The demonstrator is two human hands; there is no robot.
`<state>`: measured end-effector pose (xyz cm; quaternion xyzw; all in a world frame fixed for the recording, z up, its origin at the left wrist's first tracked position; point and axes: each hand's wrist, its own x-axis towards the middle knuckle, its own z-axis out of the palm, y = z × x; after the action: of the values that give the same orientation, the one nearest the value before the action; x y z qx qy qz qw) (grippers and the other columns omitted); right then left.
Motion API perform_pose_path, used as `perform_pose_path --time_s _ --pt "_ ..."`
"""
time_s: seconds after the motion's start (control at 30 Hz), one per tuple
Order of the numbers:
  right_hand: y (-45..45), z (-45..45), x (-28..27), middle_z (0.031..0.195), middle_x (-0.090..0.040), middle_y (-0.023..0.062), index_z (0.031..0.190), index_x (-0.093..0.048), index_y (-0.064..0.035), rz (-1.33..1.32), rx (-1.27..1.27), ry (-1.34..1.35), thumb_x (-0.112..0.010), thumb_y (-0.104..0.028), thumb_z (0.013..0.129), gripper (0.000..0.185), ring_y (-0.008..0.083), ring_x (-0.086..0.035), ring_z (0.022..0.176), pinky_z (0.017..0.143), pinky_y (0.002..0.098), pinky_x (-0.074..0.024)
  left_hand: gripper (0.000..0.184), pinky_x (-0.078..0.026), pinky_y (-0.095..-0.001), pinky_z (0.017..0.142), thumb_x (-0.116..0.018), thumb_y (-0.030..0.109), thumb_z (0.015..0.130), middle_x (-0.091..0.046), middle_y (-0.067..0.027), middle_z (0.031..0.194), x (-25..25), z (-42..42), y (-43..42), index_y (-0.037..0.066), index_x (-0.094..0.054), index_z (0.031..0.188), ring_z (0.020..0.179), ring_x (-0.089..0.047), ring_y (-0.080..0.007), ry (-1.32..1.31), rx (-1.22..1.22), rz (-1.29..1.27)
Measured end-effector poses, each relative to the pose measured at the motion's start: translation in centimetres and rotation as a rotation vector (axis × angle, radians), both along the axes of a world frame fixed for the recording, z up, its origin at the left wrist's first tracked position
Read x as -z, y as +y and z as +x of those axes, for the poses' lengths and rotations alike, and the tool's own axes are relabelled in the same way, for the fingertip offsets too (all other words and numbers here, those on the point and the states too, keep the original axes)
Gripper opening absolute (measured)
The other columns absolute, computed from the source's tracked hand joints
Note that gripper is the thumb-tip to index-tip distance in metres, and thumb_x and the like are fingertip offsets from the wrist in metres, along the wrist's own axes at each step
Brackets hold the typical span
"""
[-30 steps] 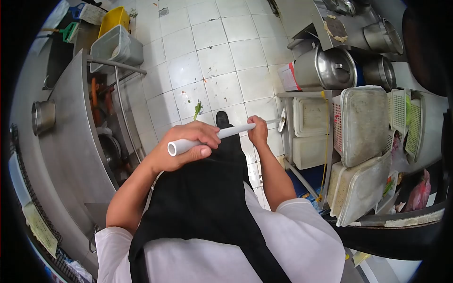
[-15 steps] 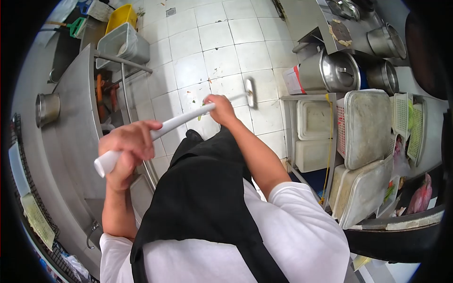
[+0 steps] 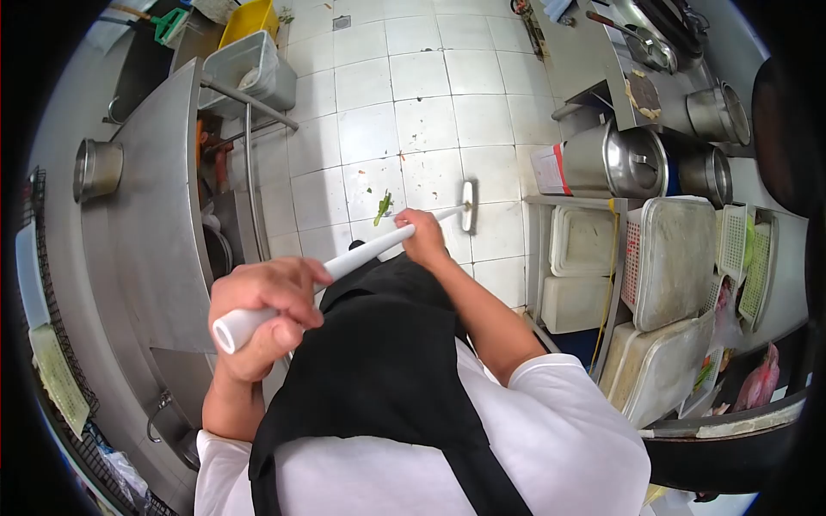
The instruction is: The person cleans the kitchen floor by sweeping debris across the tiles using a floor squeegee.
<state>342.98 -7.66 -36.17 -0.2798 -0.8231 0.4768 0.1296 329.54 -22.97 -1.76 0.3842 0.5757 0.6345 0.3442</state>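
My left hand is closed round the top end of a white broom handle, near its open hollow tip. Farther down, my right hand grips the same handle. The pole slants away to the right, where the narrow white broom head stands on the tiled floor. Its bristles are too blurred to make out. Left of the head lie green vegetable scraps, with small orange and dark bits scattered on the tiles beyond.
A steel table runs along my left, with a grey bin and a yellow crate past it. On the right, a rack holds lidded plastic containers; a large steel pot stands farther along. A floor drain lies ahead.
The broom head has come back along the floor toward me, and both hands still hold the handle. My view has turned slightly, uncovering more of the green scraps.
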Motion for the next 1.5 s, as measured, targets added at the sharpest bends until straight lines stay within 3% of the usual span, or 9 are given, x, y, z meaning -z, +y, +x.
perform_pose_path --time_s 0.3,0.57,0.73,0.9,1.03,1.23,1.33,1.4,1.5 --pt "-0.4 -11.6 -1.7 0.087 -0.069 0.0154 0.090 -0.068 -0.0081 -0.016 -0.082 0.306 -0.064 -0.004 0.089 0.006 0.0403 -0.063 0.090 0.082 0.0488 -0.0492 0.044 -0.050 -0.0413 0.069 -0.077 0.045 0.091 -0.055 -0.0027 0.057 -2.2 -1.3 -0.2 0.006 -0.065 0.074 0.050 -0.047 -0.0187 0.284 0.076 0.106" --pt "-2.7 -5.9 -6.0 0.087 -0.070 0.0128 0.091 -0.069 -0.0081 0.141 -0.059 0.159 -0.068 -0.012 0.090 0.004 0.0360 -0.065 0.087 0.083 0.0435 -0.0503 0.041 -0.054 -0.0389 0.063 -0.081 0.043 0.089 -0.058 -0.0019 0.058 -3.4 -3.4 -6.1 0.006 -0.068 0.075 0.050 -0.055 -0.0195 0.119 0.140 0.286" --pt "-6.6 2.7 -2.2 0.083 -0.070 0.0159 0.089 -0.070 -0.0066 0.109 0.048 -0.163 -0.067 -0.011 0.090 0.005 0.0386 -0.067 0.082 0.074 0.0454 -0.0524 0.021 -0.055 -0.0385 0.084 -0.077 0.021 0.089 -0.068 -0.0073 0.076 2.4 -5.0 -8.5 0.000 -0.072 0.090 0.070 -0.066 -0.0214 -0.181 0.187 0.106" --pt "-11.9 4.7 -0.7 0.085 -0.071 0.0163 0.090 -0.072 -0.0070 -0.030 -0.004 -0.330 -0.066 -0.012 0.091 0.008 0.0365 -0.069 0.083 0.073 0.0439 -0.0531 0.017 -0.049 -0.0316 0.062 -0.076 0.017 0.090 -0.069 -0.0063 0.078 4.3 -5.8 -9.7 0.001 -0.072 0.087 0.066 -0.063 -0.0182 -0.147 0.384 0.058" --pt "-15.1 -2.7 -0.2 0.084 -0.068 0.0176 0.089 -0.069 -0.0075 0.007 -0.037 -0.049 -0.065 -0.011 0.090 0.005 0.0405 -0.066 0.084 0.075 0.0487 -0.0512 0.034 -0.050 -0.0394 0.059 -0.079 0.030 0.091 -0.062 -0.0088 0.062 0.4 -7.6 -10.5 -0.001 -0.071 0.077 0.053 -0.056 -0.0255 0.025 0.354 0.169" --pt "-11.1 -16.1 1.6 0.091 -0.071 0.0181 0.099 -0.072 -0.0059 -0.050 0.037 0.258 -0.061 -0.011 0.095 0.012 0.0365 -0.069 0.087 0.077 0.0444 -0.0533 0.036 -0.046 -0.0353 0.055 -0.082 0.037 0.087 -0.059 -0.0043 0.059 -0.6 -9.7 -8.8 0.004 -0.068 0.079 0.049 -0.053 -0.0196 0.275 0.251 0.172" --pt "-7.5 -18.4 0.5 0.095 -0.073 0.0149 0.104 -0.072 -0.0043 -0.240 0.087 0.290 -0.065 -0.013 0.094 0.016 0.0286 -0.070 0.088 0.080 0.0406 -0.0540 0.032 -0.049 -0.0372 0.068 -0.085 0.027 0.082 -0.065 -0.0044 0.085 -0.8 -9.5 -6.1 0.007 -0.070 0.101 0.074 -0.062 -0.0244 0.431 0.396 0.195" --pt "-3.9 -18.7 -1.7 0.100 -0.075 0.0109 0.108 -0.072 -0.0039 -0.222 0.010 0.153 -0.069 -0.017 0.094 0.019 0.0214 -0.070 0.095 0.086 0.0351 -0.0536 0.067 -0.046 -0.0416 0.102 -0.085 0.024 0.081 -0.060 -0.0138 0.130 -1.0 -9.7 -4.9 0.009 -0.056 0.139 0.121 -0.058 -0.0327 0.476 0.397 0.127" --pt "0.2 -16.8 -8.3 0.096 -0.074 0.0074 0.108 -0.073 -0.0040 -0.186 -0.019 0.260 -0.069 -0.018 0.096 0.018 0.0146 -0.066 0.095 0.086 0.0311 -0.0516 0.077 -0.042 -0.0422 0.112 -0.084 0.024 0.081 -0.056 -0.0167 0.141 3.2 -12.8 -4.1 0.009 -0.049 0.148 0.135 -0.052 -0.0340 0.413 0.108 -0.065"
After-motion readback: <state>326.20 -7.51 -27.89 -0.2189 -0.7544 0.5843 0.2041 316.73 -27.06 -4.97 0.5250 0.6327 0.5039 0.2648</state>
